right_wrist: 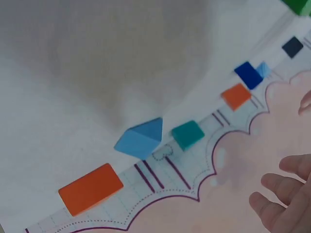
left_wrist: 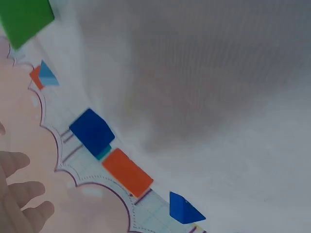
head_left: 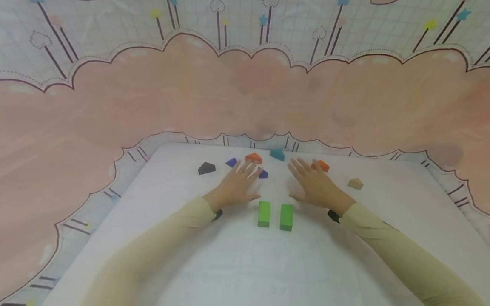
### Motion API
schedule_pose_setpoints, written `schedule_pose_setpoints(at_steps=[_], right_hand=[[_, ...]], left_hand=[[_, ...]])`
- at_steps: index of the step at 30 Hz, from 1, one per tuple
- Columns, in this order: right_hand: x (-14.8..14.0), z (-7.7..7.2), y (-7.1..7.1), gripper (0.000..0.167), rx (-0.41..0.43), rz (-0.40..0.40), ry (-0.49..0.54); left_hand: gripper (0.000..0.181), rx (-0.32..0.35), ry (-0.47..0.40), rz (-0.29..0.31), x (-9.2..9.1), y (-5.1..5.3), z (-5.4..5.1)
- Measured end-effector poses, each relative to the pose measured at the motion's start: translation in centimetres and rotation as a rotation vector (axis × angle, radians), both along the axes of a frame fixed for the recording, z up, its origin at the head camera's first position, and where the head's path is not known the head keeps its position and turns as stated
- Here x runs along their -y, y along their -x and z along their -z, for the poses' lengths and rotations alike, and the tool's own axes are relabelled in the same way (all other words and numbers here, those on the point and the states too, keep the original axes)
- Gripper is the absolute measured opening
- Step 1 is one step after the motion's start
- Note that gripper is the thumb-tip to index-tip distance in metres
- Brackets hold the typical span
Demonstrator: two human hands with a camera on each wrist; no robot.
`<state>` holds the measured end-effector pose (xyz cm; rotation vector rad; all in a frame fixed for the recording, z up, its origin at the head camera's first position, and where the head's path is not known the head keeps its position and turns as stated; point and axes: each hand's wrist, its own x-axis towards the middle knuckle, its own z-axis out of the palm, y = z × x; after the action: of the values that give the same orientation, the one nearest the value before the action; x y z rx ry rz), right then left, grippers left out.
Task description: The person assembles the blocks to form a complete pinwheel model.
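My left hand (head_left: pixel 236 185) is spread with its fingers pointing away from me, apart from the green blocks. Across from it, my right hand (head_left: pixel 319 185) has its fingers straight too, and neither hand holds anything. Between the wrists and nearer to me, one green block (head_left: pixel 263 213) lies beside another green block (head_left: pixel 286 217). Past the left fingertips are an orange block (head_left: pixel 253 158) and a blue block (head_left: pixel 263 174). A second orange block (head_left: pixel 320 165) is partly covered by the right fingers. The right wrist view shows a light blue triangular block (right_wrist: pixel 141 138), hidden from the head view.
On the white tabletop (head_left: pixel 229 263), a dark grey block (head_left: pixel 206 168) and a small blue block (head_left: pixel 231 162) lie left. A teal block (head_left: pixel 277 154) sits by the far edge, and a tan block (head_left: pixel 355 183) lies right. Patterned cloth (head_left: pixel 245 102) hangs behind.
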<state>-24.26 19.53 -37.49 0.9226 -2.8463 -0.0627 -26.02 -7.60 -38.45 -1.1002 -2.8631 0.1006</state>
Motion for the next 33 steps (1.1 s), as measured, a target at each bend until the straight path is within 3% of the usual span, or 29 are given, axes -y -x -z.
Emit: schedule_pose_setpoints(at_steps=[7,15,26,33], right_hand=[[-0.1,0.9,-1.7,0.086,-0.015,-0.071,-0.032],[0.0,1.9,-3.4,0.084,-0.028,-0.145,-0.056],[0.3,2.8,-4.4,0.082,-0.006,-0.211,-0.074],[0.5,2.9,-4.6,0.077,0.036,-0.213,-0.106]], left_hand=[[0.078,0.034,0.061,0.083,-1.0,-2.0,0.2],[0.079,0.063,0.058,0.194,-1.8,-3.5,0.6],[0.078,0.026,0.134,0.209,-1.3,-3.9,0.9],[0.076,-0.012,0.157,0.201,-0.6,-3.8,1.2]])
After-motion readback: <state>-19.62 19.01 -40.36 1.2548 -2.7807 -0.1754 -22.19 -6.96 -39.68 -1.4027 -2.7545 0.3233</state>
